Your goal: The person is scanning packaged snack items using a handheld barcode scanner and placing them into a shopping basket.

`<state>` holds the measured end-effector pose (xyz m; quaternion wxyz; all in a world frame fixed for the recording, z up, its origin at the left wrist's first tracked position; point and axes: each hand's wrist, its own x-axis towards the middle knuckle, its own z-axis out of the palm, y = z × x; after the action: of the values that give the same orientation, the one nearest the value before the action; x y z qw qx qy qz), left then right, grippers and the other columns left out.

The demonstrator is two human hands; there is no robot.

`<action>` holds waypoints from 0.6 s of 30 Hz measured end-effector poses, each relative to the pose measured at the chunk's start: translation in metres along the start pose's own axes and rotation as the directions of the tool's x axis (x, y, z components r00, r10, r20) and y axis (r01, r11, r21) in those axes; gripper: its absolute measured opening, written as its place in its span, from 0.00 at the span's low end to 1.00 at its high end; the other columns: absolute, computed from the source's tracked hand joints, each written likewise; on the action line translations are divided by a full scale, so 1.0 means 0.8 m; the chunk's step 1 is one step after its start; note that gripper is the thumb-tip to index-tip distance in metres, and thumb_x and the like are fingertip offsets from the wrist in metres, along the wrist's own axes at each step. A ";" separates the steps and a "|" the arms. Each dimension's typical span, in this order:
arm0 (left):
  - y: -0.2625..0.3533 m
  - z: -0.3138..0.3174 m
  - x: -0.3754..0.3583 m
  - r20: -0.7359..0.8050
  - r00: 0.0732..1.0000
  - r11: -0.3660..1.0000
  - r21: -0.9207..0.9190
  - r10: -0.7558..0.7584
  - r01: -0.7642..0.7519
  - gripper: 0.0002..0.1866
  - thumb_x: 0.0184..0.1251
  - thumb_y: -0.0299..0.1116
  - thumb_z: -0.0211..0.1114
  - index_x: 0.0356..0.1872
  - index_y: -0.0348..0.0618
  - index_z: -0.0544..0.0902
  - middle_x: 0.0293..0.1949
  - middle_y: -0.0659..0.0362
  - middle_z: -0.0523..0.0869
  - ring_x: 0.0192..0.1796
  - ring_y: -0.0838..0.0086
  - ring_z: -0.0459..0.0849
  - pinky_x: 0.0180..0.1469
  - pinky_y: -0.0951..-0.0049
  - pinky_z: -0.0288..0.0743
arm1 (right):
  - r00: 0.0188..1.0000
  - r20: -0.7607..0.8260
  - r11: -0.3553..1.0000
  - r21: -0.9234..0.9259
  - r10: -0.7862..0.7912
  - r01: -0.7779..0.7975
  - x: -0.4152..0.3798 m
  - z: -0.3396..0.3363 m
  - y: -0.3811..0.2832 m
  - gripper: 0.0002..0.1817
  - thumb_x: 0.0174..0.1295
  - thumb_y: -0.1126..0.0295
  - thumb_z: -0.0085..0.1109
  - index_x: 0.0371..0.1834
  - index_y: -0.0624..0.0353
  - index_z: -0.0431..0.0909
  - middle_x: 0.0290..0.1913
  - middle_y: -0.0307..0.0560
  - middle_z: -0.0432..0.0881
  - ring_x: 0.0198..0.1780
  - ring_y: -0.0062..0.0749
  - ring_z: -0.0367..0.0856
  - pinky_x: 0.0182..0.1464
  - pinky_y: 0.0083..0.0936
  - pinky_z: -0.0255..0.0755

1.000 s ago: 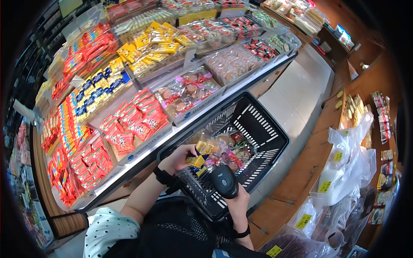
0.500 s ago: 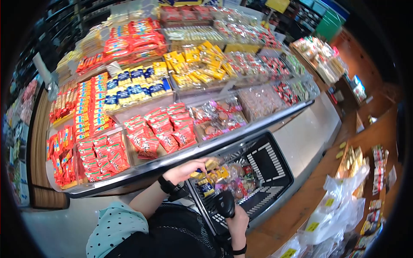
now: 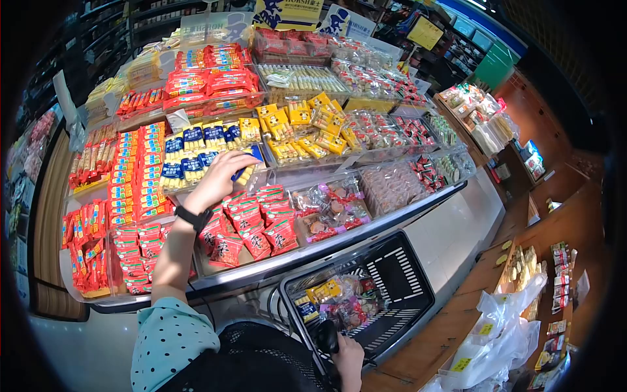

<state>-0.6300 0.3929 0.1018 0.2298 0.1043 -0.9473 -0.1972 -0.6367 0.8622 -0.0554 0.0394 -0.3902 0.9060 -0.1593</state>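
My left hand (image 3: 221, 178) is over the front right corner of a clear bin of blue-and-yellow snack packets (image 3: 193, 145). Its fingers are closed on one blue-and-yellow snack packet (image 3: 245, 171), partly hidden by them. My right hand (image 3: 349, 358) is wrapped round the black handle (image 3: 326, 337) of a shopping cart. In front of the handle is the cart's black basket (image 3: 410, 269). Inside lie a yellow snack packet (image 3: 324, 290), a blue-and-yellow packet (image 3: 305, 308) and several clear-wrapped snacks (image 3: 353, 307).
The tiered display (image 3: 245, 266) has a metal front edge. Red snack bags (image 3: 247, 219) fill bins close to my left forearm. To the right stands a wooden shelf (image 3: 450, 320) with white plastic bags (image 3: 499, 326) hanging from it. Pale floor (image 3: 454, 225) lies between.
My left hand has moved from above the cart basket up and left to the blue-and-yellow packet bin, with a packet in its fingers. My right hand stays on the handle.
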 end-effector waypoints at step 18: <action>0.087 0.030 0.032 0.098 0.957 0.942 0.174 0.273 -0.286 0.24 0.48 0.20 0.56 0.51 0.44 0.75 0.54 0.51 0.74 0.60 0.57 0.69 0.63 0.57 0.60 | 1.000 0.015 0.998 -0.067 -0.020 0.021 -0.004 0.032 -0.006 0.26 0.34 0.73 0.59 0.44 0.59 0.77 0.31 0.42 0.78 0.34 0.36 0.78 0.36 0.32 0.71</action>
<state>-0.6715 0.4565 0.1215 0.2103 -0.0173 -0.9744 -0.0769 -0.6262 0.8551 -0.0781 0.0311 -0.4017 0.9065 -0.1265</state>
